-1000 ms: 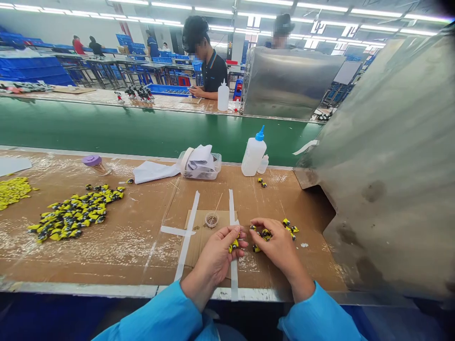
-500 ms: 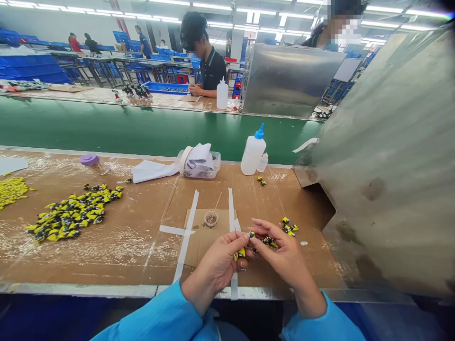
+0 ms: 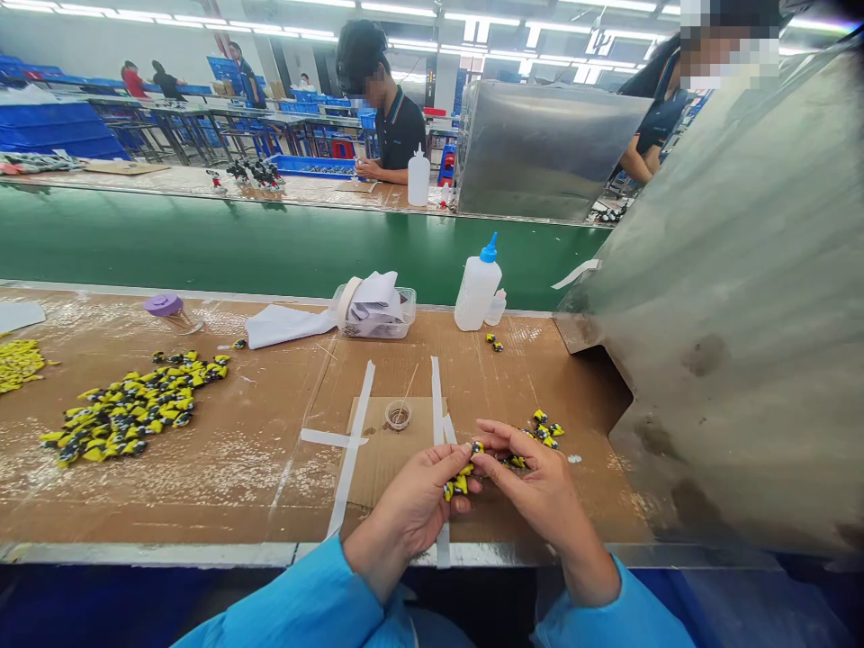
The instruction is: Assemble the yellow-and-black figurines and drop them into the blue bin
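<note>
Pinching a small clump of yellow-and-black pieces (image 3: 460,482) between them, your left hand (image 3: 411,500) and right hand (image 3: 540,477) are working close together above the workbench (image 3: 222,490), so the clump is being held clamped in the air rather than resting on anything. Your left fingers (image 3: 432,468) are cupping it from the side and below while your right fingertips (image 3: 490,441) are pressing on its top, with part of it hidden, so how many pieces are in the grip cannot be told. Just beyond your right hand, a few loose pieces (image 3: 542,430) are lying within easy reach. Left of your hands, a small clear cup (image 3: 398,415) with a wooden stick (image 3: 409,382) rising from it is sitting on a cardboard sheet (image 3: 384,459), and white tape strips (image 3: 355,441) appear to be marking out that spot. A large heap of similar pieces (image 3: 128,409) is spreading toward the left of the frame, apparently kept apart from your working area, while a blue-capped squeeze bottle (image 3: 478,292) is standing at the bench's far edge.
</note>
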{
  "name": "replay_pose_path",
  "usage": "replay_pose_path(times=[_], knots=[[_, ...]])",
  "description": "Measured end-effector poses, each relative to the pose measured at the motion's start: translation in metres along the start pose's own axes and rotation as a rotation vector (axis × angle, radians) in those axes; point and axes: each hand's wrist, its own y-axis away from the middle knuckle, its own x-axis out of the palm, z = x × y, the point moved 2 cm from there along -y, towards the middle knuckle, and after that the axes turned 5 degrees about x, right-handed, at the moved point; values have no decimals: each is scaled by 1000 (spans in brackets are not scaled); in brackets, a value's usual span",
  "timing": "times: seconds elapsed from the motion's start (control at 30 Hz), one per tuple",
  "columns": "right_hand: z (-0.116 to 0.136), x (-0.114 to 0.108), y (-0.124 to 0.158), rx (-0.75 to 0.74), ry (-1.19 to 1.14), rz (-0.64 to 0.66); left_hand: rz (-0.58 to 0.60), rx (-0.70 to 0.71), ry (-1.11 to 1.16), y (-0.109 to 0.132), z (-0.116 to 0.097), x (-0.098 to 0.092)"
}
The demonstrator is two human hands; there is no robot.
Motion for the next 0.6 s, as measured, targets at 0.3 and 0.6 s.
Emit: replay_pose_path(times=[0.3,0.6], knots=[[2,-13,2,-149,100,6,-13,16,102,0,-4,-2],[-23,-7,6,-122,504,189,-63,117,11,-6,-9,-8]])
